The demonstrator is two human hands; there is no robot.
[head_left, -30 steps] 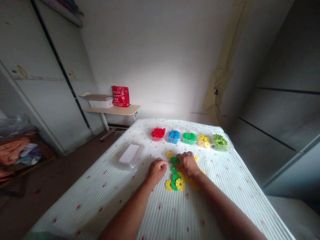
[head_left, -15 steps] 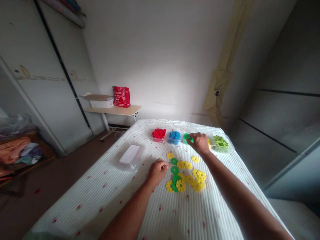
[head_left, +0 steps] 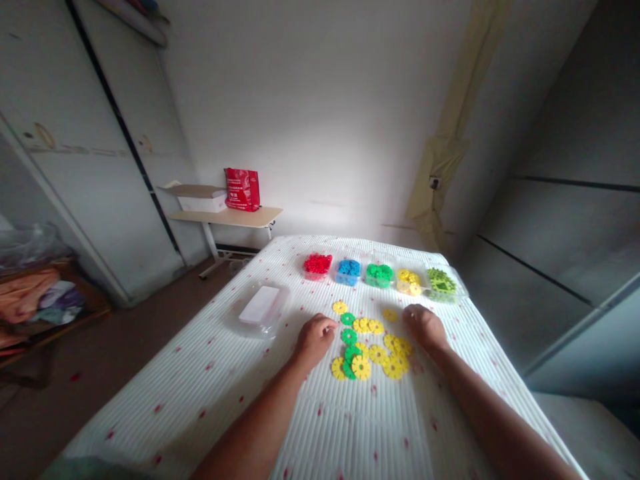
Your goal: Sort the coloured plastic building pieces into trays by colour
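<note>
Four green discs (head_left: 349, 336) between left hand (head_left: 316, 337), right hand (head_left: 424, 327); five tubs (head_left: 347, 281) beyond.

A home, likely a bedroom: sliding wardrobe doors (head_left: 70, 207) at the left, heaped cloth (head_left: 29, 297) near them and, past the far left corner of a ribbed quilt (head_left: 345, 420), a small side table (head_left: 243, 218) bearing a red shopping bag (head_left: 243, 190).

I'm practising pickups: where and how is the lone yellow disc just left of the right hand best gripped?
The yellow disc is probably best pinched by opposite edges, from above and the right: it lies flat with nothing on it, and the right hand is close on that side. Being thin, it may need an edge tipped up first.
</note>
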